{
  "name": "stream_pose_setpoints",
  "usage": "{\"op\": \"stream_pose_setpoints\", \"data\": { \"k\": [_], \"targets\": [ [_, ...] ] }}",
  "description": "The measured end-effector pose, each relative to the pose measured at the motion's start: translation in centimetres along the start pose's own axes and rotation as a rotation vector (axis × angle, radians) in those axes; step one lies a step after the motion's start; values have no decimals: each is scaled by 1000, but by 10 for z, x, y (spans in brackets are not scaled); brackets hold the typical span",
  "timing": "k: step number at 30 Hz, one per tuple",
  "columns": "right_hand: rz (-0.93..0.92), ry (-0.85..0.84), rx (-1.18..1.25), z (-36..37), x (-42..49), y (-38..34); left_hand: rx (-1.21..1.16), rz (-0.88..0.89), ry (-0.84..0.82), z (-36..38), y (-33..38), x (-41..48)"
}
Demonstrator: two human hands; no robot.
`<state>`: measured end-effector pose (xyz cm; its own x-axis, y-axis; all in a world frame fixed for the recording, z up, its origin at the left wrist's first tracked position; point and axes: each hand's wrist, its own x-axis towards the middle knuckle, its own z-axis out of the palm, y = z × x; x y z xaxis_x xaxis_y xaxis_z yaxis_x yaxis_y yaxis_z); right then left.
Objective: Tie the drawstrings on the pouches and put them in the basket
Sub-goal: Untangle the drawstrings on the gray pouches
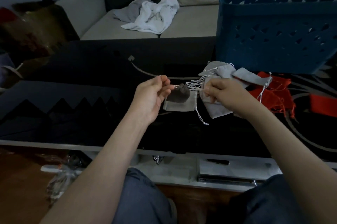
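Observation:
A small dark grey pouch (179, 93) hangs between my hands above the black table (87, 114), its mouth cinched. My left hand (151, 96) pinches the drawstring end on the pouch's left side. My right hand (224, 94) pinches the white strings on its right side. Under the pouch lies a light grey pouch (176, 106) with a loose white cord (200, 118). More grey pouches (222, 72) are piled behind my right hand. Red pouches (273, 94) lie to the right. The blue basket (277, 28) stands at the back right.
A sofa (191, 23) behind the table carries a heap of white and grey cloth (153, 15). A dark bag (36, 28) sits at the far left. Below the table's front edge is a white shelf (228, 172), and my knees are at the bottom.

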<state>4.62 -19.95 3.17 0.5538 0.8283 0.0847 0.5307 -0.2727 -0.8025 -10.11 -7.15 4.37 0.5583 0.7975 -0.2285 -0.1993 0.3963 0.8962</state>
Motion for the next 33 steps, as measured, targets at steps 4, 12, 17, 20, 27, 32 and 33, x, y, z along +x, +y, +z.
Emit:
{"op": "stream_pose_setpoints", "data": {
  "k": [4,12,17,20,27,32,33],
  "targets": [
    [-35,28,-70,-9,-5,-2,-29,4,44,-2,2,3],
    [-10,117,-109,-20,-9,9,-65,-107,-165,10,-1,-4],
    [-109,109,36,-22,-14,1,71,-1,-253,12,-3,-5],
    [-240,58,61,-17,-16,-8,91,11,-226,17,-5,-6],
    [-391,55,24,-2,-7,-11,353,-54,-426,24,-15,-10],
    [-357,120,-54,1,0,-11,491,-46,-542,21,-19,-10],
    [-333,121,-47,2,1,-10,513,-42,-561,21,-18,-10]
  ]
}}
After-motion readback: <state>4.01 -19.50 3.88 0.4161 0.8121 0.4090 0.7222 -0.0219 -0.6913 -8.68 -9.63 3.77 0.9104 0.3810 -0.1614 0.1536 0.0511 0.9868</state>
